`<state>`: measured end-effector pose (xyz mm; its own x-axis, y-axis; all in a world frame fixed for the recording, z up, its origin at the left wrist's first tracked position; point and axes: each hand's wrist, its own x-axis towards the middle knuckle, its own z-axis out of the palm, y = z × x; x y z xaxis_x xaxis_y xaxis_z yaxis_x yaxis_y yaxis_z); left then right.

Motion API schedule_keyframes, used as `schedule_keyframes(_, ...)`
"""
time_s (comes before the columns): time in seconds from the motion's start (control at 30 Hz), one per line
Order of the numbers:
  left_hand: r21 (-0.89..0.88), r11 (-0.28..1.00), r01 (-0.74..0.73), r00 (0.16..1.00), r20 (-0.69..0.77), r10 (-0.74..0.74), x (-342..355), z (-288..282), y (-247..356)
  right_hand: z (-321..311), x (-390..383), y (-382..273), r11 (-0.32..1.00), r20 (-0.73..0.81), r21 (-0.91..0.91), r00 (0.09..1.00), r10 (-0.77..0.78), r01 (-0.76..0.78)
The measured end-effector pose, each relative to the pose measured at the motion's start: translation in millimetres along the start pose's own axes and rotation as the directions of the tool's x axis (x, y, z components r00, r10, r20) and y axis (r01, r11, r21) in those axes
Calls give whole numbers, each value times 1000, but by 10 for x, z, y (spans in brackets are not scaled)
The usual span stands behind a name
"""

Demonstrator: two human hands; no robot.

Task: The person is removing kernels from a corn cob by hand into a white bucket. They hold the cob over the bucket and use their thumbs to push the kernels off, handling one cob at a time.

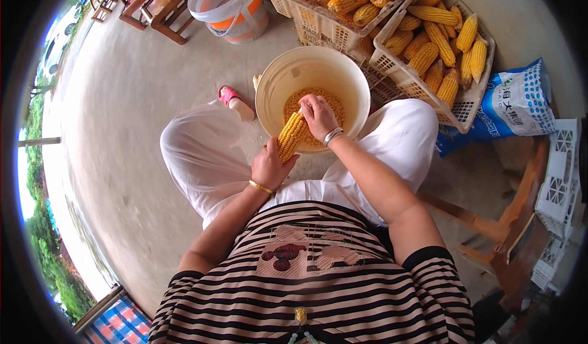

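One corn cob, at frame centre, is held in the left hand; the right hand grips its upper end over a bucket containing loose kernels.

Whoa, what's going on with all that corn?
A person in a striped top is holding an ear of corn at the near side of a big cream bucket. The left hand grips the ear's lower end, and the right hand is curled at its upper end. Loose yellow kernels lie inside the bucket, and plenty of rows show on this ear. Beyond it, crates hold lots more ears.
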<state>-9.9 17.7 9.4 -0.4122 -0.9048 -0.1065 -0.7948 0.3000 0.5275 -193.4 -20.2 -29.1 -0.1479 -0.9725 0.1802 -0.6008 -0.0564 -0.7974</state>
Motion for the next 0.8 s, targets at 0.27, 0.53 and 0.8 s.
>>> schedule_keyframes(0.27, 58, 997, 46, 999, 10, -47, 17, -10, 55, -45, -58, -149, 768, 151, 422, 872, 465, -483)
schedule_keyframes(0.53, 19, 999, 45, 999, 29, -45, 38, 18, 16, 98, -60, 11, 991, -200, 15, 971, -130, 136)
schedule_keyframes(0.8, -6, 997, 74, 996, 44, -73, 52, -2, 3, -91, -42, -37, 801, 273, 449, 915, 299, -396)
